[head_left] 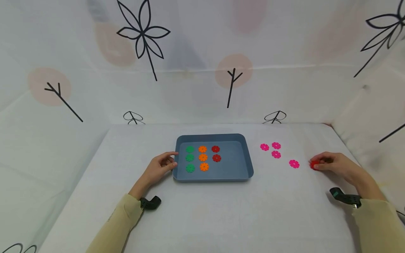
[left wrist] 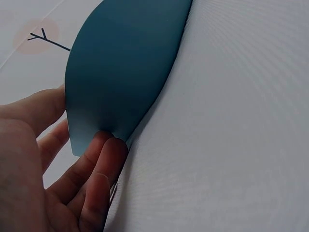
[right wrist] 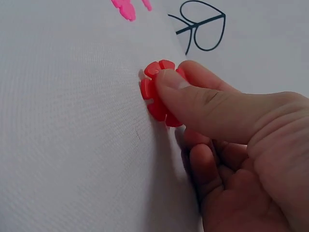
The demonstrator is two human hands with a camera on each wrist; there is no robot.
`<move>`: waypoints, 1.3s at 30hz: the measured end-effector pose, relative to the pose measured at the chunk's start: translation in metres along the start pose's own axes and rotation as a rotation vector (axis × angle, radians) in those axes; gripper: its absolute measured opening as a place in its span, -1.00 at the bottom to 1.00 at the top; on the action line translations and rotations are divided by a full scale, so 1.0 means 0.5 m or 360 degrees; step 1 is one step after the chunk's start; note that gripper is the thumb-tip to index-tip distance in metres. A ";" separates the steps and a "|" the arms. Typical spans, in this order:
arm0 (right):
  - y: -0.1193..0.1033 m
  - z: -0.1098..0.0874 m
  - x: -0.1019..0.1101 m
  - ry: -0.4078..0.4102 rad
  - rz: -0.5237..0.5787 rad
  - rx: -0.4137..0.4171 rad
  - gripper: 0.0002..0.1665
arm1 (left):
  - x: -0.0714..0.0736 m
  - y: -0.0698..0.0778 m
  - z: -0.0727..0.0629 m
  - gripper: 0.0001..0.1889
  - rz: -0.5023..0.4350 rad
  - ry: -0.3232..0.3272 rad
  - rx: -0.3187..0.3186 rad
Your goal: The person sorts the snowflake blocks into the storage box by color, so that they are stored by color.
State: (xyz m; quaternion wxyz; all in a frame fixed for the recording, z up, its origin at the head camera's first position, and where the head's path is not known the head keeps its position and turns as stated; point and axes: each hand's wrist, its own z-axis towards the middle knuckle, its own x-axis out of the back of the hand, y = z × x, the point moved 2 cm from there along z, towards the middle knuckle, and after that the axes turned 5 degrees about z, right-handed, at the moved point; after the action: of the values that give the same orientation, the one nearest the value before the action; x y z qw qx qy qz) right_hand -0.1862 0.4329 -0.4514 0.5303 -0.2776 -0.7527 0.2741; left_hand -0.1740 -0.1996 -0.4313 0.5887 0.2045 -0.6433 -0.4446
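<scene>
A blue-grey tray (head_left: 234, 158) lies on the white-covered table. In it stand columns of flower-shaped discs: three green discs (head_left: 190, 158), three orange discs (head_left: 203, 157) and two red discs (head_left: 216, 153). My left hand (head_left: 160, 165) holds the tray's left edge; in the left wrist view its fingertips (left wrist: 108, 152) press the outer wall. Off to the right, my right hand (head_left: 338, 167) pinches a red flower-shaped disc (right wrist: 157, 99) between thumb and fingers, close above the cloth. The thumb covers part of that disc.
Several pink flower-shaped discs (head_left: 276, 154) lie on the cloth between the tray and my right hand, one pink disc (head_left: 294, 164) nearer the hand. White fabric walls (head_left: 196, 95) with plant drawings stand behind and at both sides.
</scene>
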 end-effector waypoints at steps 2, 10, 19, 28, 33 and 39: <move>0.004 -0.003 0.001 -0.0010 0.0031 -0.0008 -0.45 | -0.001 -0.001 0.001 -0.57 0.0004 -0.0002 -0.0003; 0.013 -0.006 0.002 0.0006 0.0101 -0.0050 -0.35 | -0.001 0.000 0.000 -0.57 0.0012 -0.0004 -0.0021; -0.013 -0.007 0.012 0.0031 0.0113 0.0035 -0.44 | 0.000 0.000 0.001 -0.57 0.0008 0.0004 -0.0027; -0.078 -0.005 0.018 -0.0015 0.0136 0.0104 -0.45 | -0.003 -0.001 -0.002 -0.56 -0.0006 0.0008 -0.0029; -0.124 -0.002 0.006 0.0000 0.0104 0.0185 -0.53 | -0.003 0.001 -0.003 -0.56 -0.0019 0.0005 -0.0019; -0.178 0.014 -0.029 0.0016 0.0026 0.0205 -0.58 | -0.002 0.002 -0.002 -0.56 -0.0010 0.0009 -0.0013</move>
State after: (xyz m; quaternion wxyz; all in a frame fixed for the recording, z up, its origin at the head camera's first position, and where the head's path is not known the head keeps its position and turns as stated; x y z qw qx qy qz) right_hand -0.2002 0.3598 -0.3997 0.5485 -0.2505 -0.7286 0.3248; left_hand -0.1725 -0.1984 -0.4311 0.5900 0.2054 -0.6392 -0.4485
